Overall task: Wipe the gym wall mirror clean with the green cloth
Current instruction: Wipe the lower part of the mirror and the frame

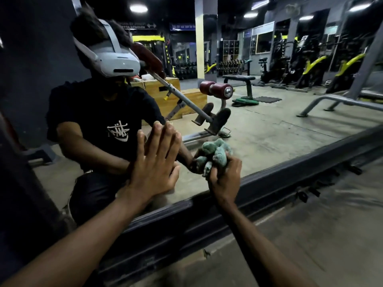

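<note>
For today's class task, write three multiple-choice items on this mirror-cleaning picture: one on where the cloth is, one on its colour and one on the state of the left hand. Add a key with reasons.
1. Where is the cloth held?
A. On the floor.
B. Against the mirror, near its lower frame.
C. Over the person's shoulder.

2. What colour is the cloth?
A. Red.
B. White.
C. Green.

3. How is the left hand?
A. Flat on the mirror, fingers straight.
B. Curled round the cloth.
C. Hanging at the side.

Key:
1 B, the right hand grips it bunched against the glass just above the frame.
2 C, its folds show green.
3 A, the straight fingers meet their own reflection.
</note>
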`<state>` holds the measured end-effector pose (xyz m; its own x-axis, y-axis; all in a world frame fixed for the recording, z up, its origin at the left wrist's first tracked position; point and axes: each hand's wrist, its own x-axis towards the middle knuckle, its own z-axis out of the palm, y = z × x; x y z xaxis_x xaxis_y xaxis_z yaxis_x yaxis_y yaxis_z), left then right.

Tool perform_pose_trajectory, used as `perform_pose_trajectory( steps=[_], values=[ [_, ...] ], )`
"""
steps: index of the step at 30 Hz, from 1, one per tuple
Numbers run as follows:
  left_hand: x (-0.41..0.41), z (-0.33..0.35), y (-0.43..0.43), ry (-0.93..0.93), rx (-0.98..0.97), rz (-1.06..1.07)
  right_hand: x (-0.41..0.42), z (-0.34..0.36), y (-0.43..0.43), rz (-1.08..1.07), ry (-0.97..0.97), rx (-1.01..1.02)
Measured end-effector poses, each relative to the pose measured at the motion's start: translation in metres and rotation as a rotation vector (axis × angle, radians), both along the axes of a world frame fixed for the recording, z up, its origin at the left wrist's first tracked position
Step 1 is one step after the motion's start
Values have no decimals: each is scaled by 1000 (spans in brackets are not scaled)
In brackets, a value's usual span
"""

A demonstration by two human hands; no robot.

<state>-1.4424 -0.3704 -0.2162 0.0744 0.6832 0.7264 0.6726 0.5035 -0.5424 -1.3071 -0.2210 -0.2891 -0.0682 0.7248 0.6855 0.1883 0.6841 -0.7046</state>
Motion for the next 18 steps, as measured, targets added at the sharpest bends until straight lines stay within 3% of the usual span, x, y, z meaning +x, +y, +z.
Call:
perform_pose_trajectory(
  steps=[1,4,6,8,10,12,17,18],
  values=[
    [0,-3,0,-4,2,-10,-5,-4,-14,-19,-9,-19],
    [-2,-10,-1,5,13,-21,-3,-42,-39,118,-278,312],
    [-6,-15,-4,7,21,-37,18,-50,-17,189,-414,399],
    [-7,-22,-7,13,16,-28,43,-47,21,50,-379,211],
    [-3,-36,-5,12,4,-16,62,-39,58,-128,-231,-161],
    [2,-49,-1,0,-19,-3,54,-33,58,-161,-178,-246],
    [17,-66,17,-41,21,80,35,-61,26,441,-469,361],
    [18,-66,18,-39,29,80,44,-59,41,470,-485,453]
  ],
)
